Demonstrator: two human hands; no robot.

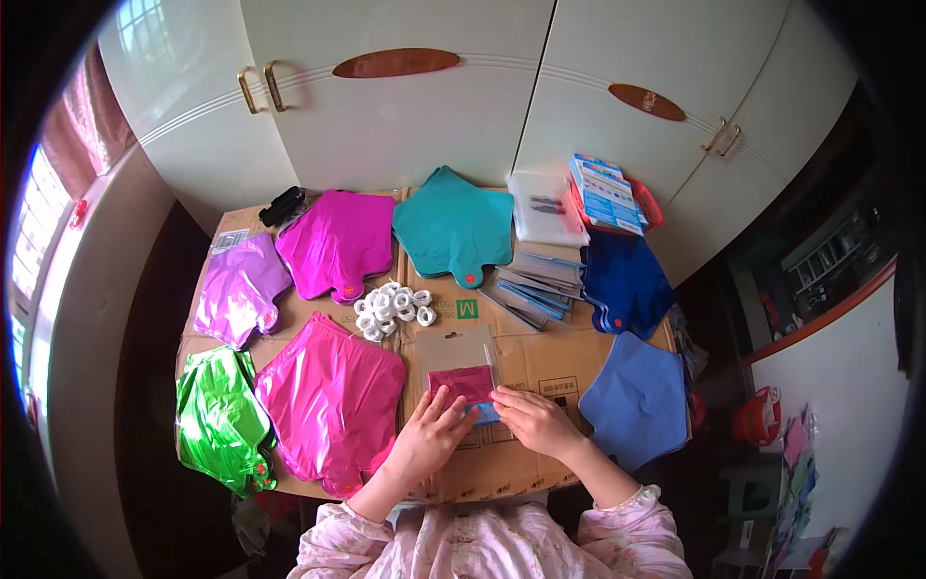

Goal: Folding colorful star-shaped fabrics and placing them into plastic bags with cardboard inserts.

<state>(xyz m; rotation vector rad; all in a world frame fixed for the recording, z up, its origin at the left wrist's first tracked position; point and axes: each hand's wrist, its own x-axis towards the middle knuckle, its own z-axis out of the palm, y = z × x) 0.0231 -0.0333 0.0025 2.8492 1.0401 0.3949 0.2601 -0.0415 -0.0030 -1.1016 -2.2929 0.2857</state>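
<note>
A clear flat plastic bag with a hanging hole (455, 347) lies at the near middle of the cardboard surface. Inside or on it sits a folded dark-pink foil piece (461, 383), with a blue strip (484, 413) below and a thin clear stick (488, 355) along the right side. My left hand (432, 431) rests its outstretched fingers on the foil's lower left. At the bag's right edge, the fingers of my right hand (533, 420) are drawn together on it.
Star-shaped foil stacks ring the cardboard (526, 352): pink (338, 400), green (220, 415), purple (241, 289), magenta (338, 241), teal (453, 227), navy (627, 280) and blue (637, 400). White rings (391, 307), filled packets (535, 289), clear bags (545, 207) and a box (606, 193) lie farther back.
</note>
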